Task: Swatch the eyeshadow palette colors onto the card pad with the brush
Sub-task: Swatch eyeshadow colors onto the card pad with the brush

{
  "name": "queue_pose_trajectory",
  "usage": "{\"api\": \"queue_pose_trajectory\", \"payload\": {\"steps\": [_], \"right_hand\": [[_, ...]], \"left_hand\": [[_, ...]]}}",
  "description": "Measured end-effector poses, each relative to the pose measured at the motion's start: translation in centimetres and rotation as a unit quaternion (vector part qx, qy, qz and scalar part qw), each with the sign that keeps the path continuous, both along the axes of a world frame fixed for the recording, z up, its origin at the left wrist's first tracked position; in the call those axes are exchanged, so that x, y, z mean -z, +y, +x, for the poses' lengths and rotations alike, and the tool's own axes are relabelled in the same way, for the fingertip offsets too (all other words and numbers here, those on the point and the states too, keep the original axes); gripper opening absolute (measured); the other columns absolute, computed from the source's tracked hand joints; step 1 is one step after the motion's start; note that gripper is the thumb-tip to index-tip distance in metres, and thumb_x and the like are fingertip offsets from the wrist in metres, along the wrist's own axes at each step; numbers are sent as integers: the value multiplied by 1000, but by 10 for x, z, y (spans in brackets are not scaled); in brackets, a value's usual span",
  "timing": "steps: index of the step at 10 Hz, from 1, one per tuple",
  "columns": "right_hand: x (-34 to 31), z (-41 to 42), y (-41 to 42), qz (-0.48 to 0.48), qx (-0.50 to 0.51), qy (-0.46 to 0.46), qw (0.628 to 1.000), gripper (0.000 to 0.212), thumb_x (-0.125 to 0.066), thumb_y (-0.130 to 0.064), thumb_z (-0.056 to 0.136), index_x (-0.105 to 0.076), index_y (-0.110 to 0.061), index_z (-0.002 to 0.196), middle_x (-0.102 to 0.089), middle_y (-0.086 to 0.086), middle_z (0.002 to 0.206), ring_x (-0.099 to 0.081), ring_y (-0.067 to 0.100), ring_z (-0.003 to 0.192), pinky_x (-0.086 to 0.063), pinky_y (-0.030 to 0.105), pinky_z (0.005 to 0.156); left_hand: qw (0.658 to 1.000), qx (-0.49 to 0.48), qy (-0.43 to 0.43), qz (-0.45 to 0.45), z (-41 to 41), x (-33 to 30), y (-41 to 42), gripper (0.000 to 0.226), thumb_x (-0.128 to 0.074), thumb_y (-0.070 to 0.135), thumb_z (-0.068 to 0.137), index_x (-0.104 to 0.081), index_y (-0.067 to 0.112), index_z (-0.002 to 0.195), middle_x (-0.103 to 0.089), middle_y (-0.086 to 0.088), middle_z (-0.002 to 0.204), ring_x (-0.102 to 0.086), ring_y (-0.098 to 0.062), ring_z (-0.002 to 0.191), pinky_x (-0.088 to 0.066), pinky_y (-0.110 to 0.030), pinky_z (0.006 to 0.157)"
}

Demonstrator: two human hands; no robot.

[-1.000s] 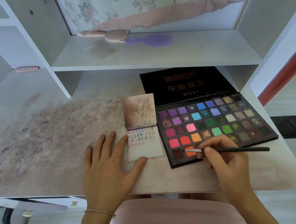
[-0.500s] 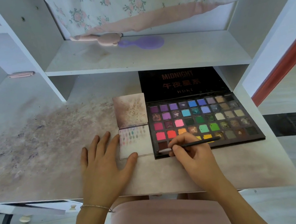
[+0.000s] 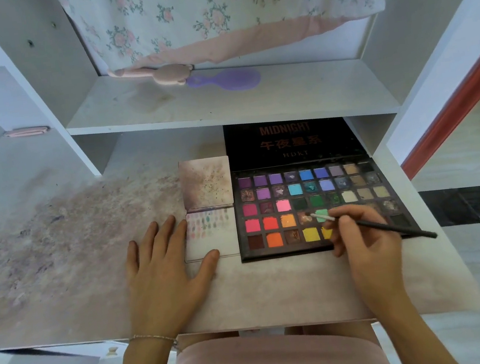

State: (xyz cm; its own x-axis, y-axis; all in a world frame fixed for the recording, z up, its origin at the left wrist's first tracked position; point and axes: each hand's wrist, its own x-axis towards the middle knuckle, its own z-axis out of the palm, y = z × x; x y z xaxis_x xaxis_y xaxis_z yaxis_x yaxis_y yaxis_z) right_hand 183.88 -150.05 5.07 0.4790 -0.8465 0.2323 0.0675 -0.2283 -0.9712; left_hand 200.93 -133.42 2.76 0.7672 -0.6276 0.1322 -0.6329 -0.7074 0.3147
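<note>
On the desk, palette as landmark:
Palette (image 3: 314, 202): I am seeing it lying open, lid propped behind.
Card pad (image 3: 212, 234): lying touching the palette's left edge, swatches filling its upper part.
Left hand (image 3: 165, 271): resting flat, fingers straight, thumb pressing the pad's near edge.
Right hand (image 3: 362, 236): pinching the brush (image 3: 372, 225).
Brush tip: hovering over a glittery brown pan, beside the mint one; contact unclear.
Advice: I am suggesting loading lightly, staying inside one pan.

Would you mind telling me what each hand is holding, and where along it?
The right hand pinches the brush near its ferrule. The left hand holds nothing, resting flat beside the card pad.
</note>
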Motion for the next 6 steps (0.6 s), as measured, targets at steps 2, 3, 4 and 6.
{"api": "queue_pose_trajectory", "payload": {"steps": [2,3,4,6], "right_hand": [[6,-17,-25,-67,108,82,989,35,-51,1,87,-55,-33,80,-61,-12,79,-61,0,75,-46,4,57],[9,-16,-27,-79,124,111,983,36,-52,-1,86,-52,-36,79,-59,-14,79,-58,-10,77,-44,2,56],[10,-15,-28,-82,129,124,980,34,-53,-2,85,-51,-35,78,-59,-13,76,-56,-14,75,-42,0,55],[12,-14,-28,-98,121,152,976,25,-54,-3,85,-52,-27,79,-55,-18,75,-54,-17,75,-39,-2,55]], "left_hand": [[1000,-4,2,2,-2,-1,-1,89,-15,72,68,-36,23,139,-31,3,149,-17,-18,141,-4,-42,115],[1000,-3,2,4,-2,0,-1,89,-15,72,68,-36,23,139,-31,2,149,-17,-18,141,-4,-42,115],[1000,-3,2,4,-2,1,-1,89,-16,72,68,-37,23,138,-32,2,149,-17,-19,141,-5,-42,115],[1000,-1,1,-1,-2,0,0,88,-16,72,68,-37,22,138,-32,2,148,-17,-18,141,-4,-42,115]]}}
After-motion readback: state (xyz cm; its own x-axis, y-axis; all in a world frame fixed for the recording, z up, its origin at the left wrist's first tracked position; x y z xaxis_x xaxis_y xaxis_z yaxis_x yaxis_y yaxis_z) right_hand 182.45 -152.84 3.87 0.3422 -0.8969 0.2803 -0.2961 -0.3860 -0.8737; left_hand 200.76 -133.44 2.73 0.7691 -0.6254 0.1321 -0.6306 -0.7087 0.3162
